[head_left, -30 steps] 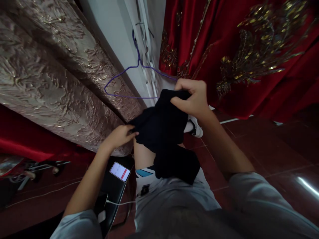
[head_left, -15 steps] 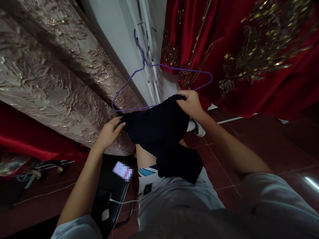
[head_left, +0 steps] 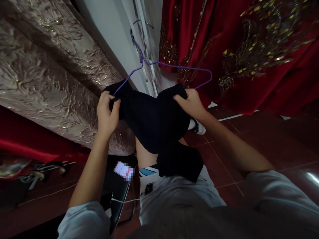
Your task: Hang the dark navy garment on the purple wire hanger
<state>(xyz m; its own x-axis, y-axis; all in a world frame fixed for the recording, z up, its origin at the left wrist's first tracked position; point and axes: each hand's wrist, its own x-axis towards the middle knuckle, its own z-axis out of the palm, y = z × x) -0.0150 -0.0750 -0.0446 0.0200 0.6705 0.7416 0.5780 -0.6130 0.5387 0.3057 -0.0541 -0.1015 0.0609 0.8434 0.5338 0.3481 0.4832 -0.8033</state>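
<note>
A black garment (head_left: 154,122) hangs between both hands in front of me, its lower part resting on my lap. My left hand (head_left: 107,113) grips the garment's left corner, raised up by the left arm of a purple wire hanger (head_left: 171,66). My right hand (head_left: 190,103) pinches the garment's right edge just under the hanger's right end. The hanger's hook sits on a white frame (head_left: 147,49) above. The hanger's lower left part is hidden behind the cloth.
A beige embossed curtain (head_left: 50,73) fills the left. Red fabric with gold embroidery (head_left: 244,53) hangs at the right. A phone (head_left: 122,170) with a lit screen lies on a black stool (head_left: 114,196) beside my left leg, a white cable (head_left: 122,201) running to another device. The floor is red tile (head_left: 261,139).
My left hand has risen and pulled the garment's left corner up to the hanger's left arm. The garment is spread wider. My right hand stays near the hanger's right end.
</note>
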